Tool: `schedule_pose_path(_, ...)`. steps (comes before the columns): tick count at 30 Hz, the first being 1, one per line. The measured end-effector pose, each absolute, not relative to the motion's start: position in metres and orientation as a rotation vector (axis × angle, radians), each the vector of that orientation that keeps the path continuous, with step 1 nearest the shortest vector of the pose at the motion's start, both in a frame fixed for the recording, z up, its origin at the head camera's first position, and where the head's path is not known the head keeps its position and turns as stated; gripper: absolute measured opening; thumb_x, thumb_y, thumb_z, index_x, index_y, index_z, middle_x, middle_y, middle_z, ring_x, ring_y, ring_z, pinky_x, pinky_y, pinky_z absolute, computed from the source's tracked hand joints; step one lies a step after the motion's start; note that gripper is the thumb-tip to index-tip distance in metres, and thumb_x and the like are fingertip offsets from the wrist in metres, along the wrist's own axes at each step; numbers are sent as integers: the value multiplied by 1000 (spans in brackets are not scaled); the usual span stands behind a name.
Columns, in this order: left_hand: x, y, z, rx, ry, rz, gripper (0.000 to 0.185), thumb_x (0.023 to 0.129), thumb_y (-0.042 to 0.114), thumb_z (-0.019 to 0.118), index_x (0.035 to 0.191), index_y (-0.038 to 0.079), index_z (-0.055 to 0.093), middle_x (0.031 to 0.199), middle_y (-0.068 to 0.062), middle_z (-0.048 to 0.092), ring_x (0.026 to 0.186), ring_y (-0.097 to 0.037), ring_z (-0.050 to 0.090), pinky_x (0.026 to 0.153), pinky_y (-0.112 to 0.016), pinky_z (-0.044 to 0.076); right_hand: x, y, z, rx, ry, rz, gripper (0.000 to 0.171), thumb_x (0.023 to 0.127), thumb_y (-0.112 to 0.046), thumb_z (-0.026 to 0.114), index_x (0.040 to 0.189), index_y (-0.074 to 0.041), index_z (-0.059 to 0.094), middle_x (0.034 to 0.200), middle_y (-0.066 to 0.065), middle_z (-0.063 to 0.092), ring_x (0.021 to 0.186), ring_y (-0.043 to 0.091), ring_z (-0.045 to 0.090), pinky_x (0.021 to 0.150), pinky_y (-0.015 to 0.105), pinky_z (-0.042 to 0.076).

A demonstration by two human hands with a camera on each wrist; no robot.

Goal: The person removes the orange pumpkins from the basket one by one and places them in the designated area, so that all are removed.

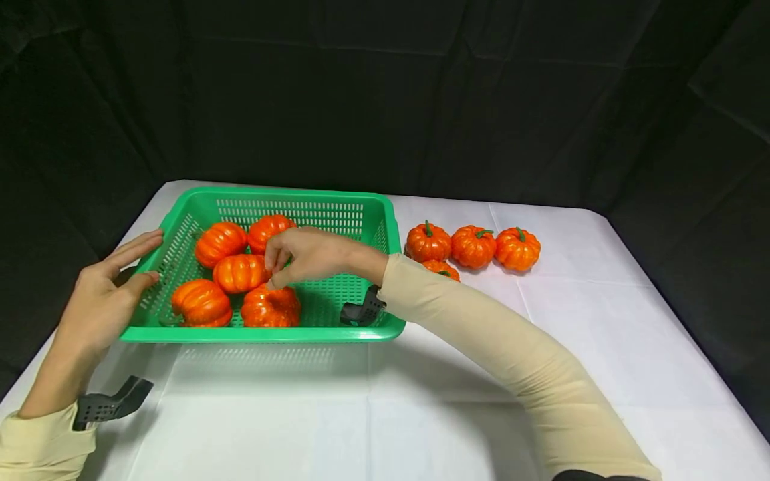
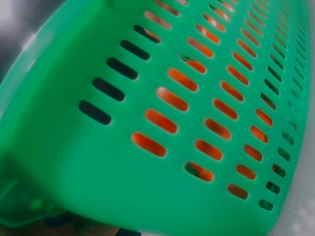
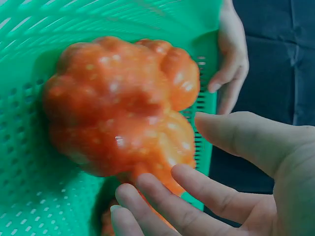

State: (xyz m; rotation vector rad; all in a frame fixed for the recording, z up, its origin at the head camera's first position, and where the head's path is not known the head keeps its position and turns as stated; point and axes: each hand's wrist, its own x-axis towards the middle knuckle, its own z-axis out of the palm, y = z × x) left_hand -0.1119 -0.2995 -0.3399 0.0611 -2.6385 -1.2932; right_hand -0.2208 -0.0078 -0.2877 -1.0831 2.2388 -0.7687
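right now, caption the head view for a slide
Right hand over orange pumpkins in green slotted basket; left hand touches its side.

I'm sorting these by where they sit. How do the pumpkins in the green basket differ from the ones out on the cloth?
The pumpkins in the basket, five of them, lie tipped on their sides in a loose cluster; the pumpkins on the cloth, four showing, stand upright with green stems up, three in a row. The right hand hovers over the basket group, the left hand rests against its side wall; the cloth group is untouched. Both are small, ribbed and orange.

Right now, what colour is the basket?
Green, the basket shows best in the head view.
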Motion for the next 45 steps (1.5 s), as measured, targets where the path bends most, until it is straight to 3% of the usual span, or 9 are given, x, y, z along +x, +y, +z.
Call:
schedule_pose_path(6,-112,-299,-338,55,-2635,-1271,50,108,16,49,158,15,47,166,1,37,149,-30,33,102,-17,35,-222,-10,-298,-1066,2249,-651,31,95,-29,78,119,-13,68,113,-4,65,108,12,58,83,25,51)
schedule_pose_path(15,-112,-300,-337,53,-2644,-1245,50,109,18,50,159,15,46,166,0,37,146,-32,36,93,-11,36,-222,-11,-306,-1083,2205,-620,39,95,-36,77,125,-14,65,121,-1,61,114,15,53,89,27,48)
schedule_pose_path(22,-111,-301,-339,59,-2636,-1256,50,109,18,50,158,15,47,165,-1,38,147,-28,36,98,-11,35,-220,-11,-310,-1098,2211,-645,43,92,-47,78,115,-15,63,112,-1,63,103,15,56,82,25,49)
schedule_pose_path(28,-110,-301,-339,59,-2624,-1248,50,108,16,51,158,15,48,164,-2,39,146,-27,37,94,-7,35,-220,-11,-311,-1090,2197,-671,50,87,-50,82,111,-13,59,104,3,62,92,16,55,73,25,47)
schedule_pose_path(32,-111,-300,-338,62,-2628,-1239,50,108,15,51,158,15,48,164,-2,38,146,-28,37,98,-11,34,-222,-9,-312,-1067,2154,-714,48,86,-40,84,112,-11,56,104,4,61,87,15,52,71,24,44)
schedule_pose_path(37,-112,-301,-337,47,-2630,-1250,50,108,15,51,158,16,47,164,-2,39,147,-24,35,99,-10,33,-223,-6,-311,-1012,2071,-713,51,83,-22,78,125,-10,51,120,5,55,101,16,52,80,25,48)
schedule_pose_path(41,-112,-300,-339,41,-2629,-1253,50,108,15,51,158,15,48,164,-1,39,147,-23,35,96,-8,34,-225,-3,-309,-1000,2017,-622,63,82,-20,77,138,-10,50,132,3,51,115,18,49,92,27,48)
schedule_pose_path(45,-112,-300,-340,34,-2628,-1247,50,108,14,51,158,14,48,164,0,39,147,-23,36,92,-5,34,-228,-3,-309,-1035,1983,-562,59,84,-18,76,138,-10,54,131,0,53,115,16,49,94,26,47)
